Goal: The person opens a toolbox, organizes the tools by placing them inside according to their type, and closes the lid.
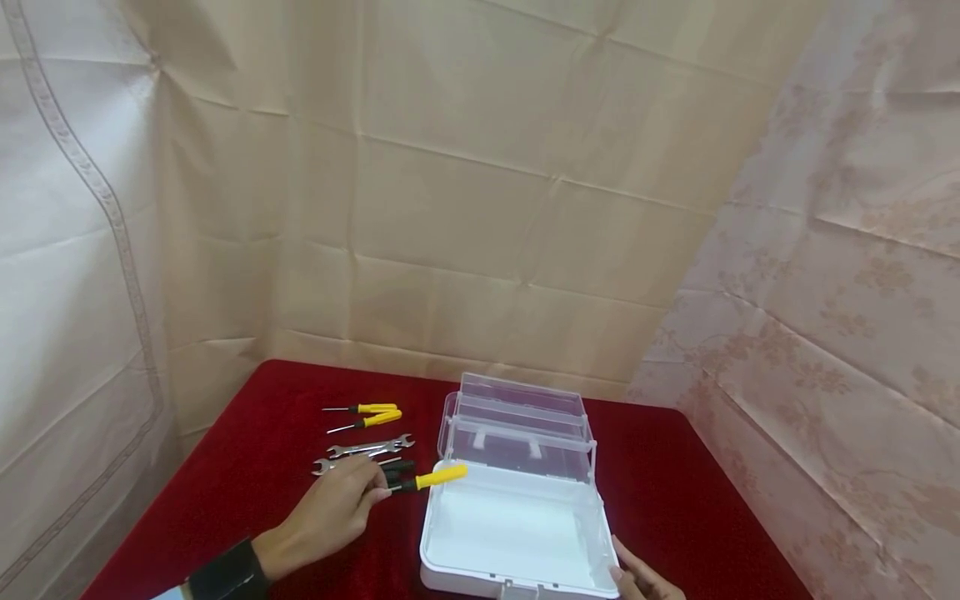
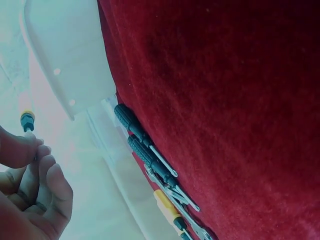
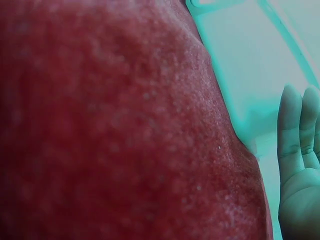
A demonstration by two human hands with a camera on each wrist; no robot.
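Left hand (image 1: pixel 337 504) pinching a yellow screwdriver (image 1: pixel 442 476) by its shaft.
On the red worktop (image 1: pixel 247 467), two more yellow drivers (image 1: pixel 378 408) lie beyond the left fingers, with wrenches (image 1: pixel 371 447) nearer and black drivers (image 2: pixel 128 118) just past the fingertips. The pinched screwdriver points rightward from those fingers, its handle overlapping the left rim of the box (image 1: pixel 517 525) in the head view. The box stands right of the fingers, lid (image 1: pixel 521 408) tipped back; at its right side, the right hand (image 1: pixel 647 577) touches it, fingers straight.
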